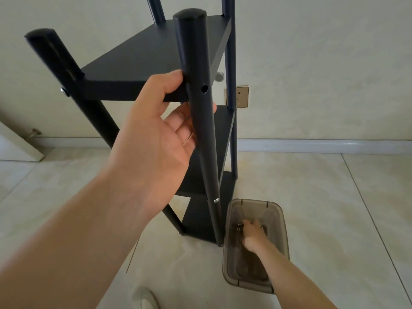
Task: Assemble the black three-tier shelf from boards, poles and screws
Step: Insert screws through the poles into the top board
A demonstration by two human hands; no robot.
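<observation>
Black frame: the three-tier shelf [156,63] stands upright on the pale floor [334,197], its boards stacked one above another and its poles running floor to top.
Front pole: the near pole [196,85] has its long axis close to vertical, leaning slightly away at the foot; its capped end points up toward the camera.
Empty hole: a bare screw hole [204,88] faces the person at the level of the top board [145,56], just right of the thumb.
Left hand: the left hand [156,139] wraps the near pole beside that board's corner, thumb on the near side, fingers curled behind.
Fitted screw: a silver screw [216,200] already sits lower on the same pole.
Right hand: the right hand [252,234] reaches down into the translucent bin [278,241] beside the shelf's foot; fingers are bent over small hardware, though whether they pinch a piece I cannot tell.
Key relation: the hole lies well above the right hand, nearer the left.
</observation>
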